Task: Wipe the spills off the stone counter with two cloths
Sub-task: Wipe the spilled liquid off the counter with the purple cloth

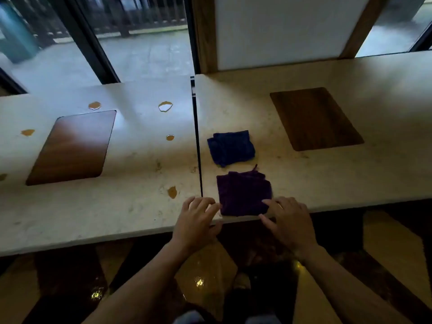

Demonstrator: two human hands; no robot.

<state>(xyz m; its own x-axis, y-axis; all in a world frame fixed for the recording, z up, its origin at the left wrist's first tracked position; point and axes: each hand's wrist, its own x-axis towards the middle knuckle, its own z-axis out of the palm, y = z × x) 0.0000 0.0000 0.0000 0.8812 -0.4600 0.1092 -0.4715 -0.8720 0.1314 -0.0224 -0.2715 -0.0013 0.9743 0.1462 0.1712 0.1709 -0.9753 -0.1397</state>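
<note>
A folded purple cloth (243,194) lies at the front edge of the pale stone counter (304,174). A folded blue cloth (230,147) lies just behind it. My left hand (196,223) hovers at the purple cloth's left side, fingers spread. My right hand (288,220) is at its right side, with fingertips touching the cloth's front right corner. Neither hand holds anything. Several orange-brown spills dot the left counter slab: one near the front (172,192), a small one (170,137), one reflecting light (165,106), and others (94,105) (28,132) further left.
A dark seam (198,141) splits the counter into two slabs. Each slab has an inset wooden panel: left (72,148), right (315,119). Windows and a wood-framed white panel (280,29) stand behind the counter. A glossy patterned floor (205,272) lies below the front edge.
</note>
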